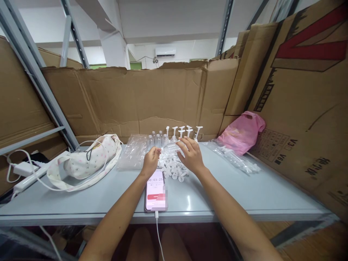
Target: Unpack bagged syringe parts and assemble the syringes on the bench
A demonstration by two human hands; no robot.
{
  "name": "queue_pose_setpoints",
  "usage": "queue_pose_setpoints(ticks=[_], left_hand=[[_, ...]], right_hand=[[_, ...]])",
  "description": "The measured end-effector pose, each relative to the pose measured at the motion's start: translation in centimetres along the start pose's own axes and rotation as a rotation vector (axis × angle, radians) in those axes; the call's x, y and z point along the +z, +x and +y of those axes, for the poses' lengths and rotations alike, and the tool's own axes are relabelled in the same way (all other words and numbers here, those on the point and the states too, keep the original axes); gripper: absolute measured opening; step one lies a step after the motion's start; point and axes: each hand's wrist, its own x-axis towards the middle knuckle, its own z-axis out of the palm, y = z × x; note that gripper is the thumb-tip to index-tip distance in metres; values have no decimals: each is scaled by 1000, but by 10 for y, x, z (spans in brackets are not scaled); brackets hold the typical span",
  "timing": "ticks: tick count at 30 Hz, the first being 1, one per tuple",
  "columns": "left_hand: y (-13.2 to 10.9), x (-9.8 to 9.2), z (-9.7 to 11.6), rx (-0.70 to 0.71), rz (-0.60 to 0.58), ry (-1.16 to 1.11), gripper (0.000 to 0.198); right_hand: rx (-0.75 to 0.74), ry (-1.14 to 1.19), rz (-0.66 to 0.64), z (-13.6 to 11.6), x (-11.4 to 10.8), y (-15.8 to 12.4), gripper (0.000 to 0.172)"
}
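A clear ribbed plastic bottle (172, 148) lies sideways between my hands, its neck end toward the left. My left hand (152, 159) is closed in a pinch at that neck end, where a bit of white shows. My right hand (191, 152) has its fingers spread by the bottle's other end; whether they touch it I cannot tell. Below the hands is a heap of small white plastic caps (174, 168). Several clear bottles (157, 139) stand upright behind, beside several bottles topped with white pump heads (189, 129).
A phone (156, 194) showing a timer lies near the table's front edge, its cable hanging down. Left are a clear plastic bag (132, 152), a floral cloth bag (89, 161) and a power strip (40, 172). Right are bagged white parts (239, 159) and a pink bag (241, 132). Cardboard (146, 98) walls the back.
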Motion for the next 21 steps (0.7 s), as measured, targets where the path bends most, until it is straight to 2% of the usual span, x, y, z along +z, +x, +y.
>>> queue_pose_setpoints(ticks=[4, 6, 9, 13, 15, 17, 19, 21], left_hand=[[5, 0, -7, -185, 28, -104, 48], [8, -3, -9, -214, 72, -84, 50], [13, -9, -9, -110, 108, 136, 47], [24, -13, -12, 72, 94, 592, 30], [30, -12, -17, 104, 90, 745, 23], [33, -11, -21, 86, 60, 822, 21], [34, -9, -25, 64, 25, 856, 22], [33, -10, -26, 62, -5, 854, 25]], right_hand=[[30, -30, 50, 1, -1, 0, 34], [64, -63, 109, 5, -1, 1, 32], [201, -83, 195, 16, -2, 2, 28], [579, -52, 257, 44, -3, 1, 40], [801, -17, 190, 62, -4, -2, 43], [954, 0, 83, 78, -4, -7, 43], [1036, -18, -19, 89, -2, -13, 45], [1057, -45, -131, 95, 4, -17, 47]])
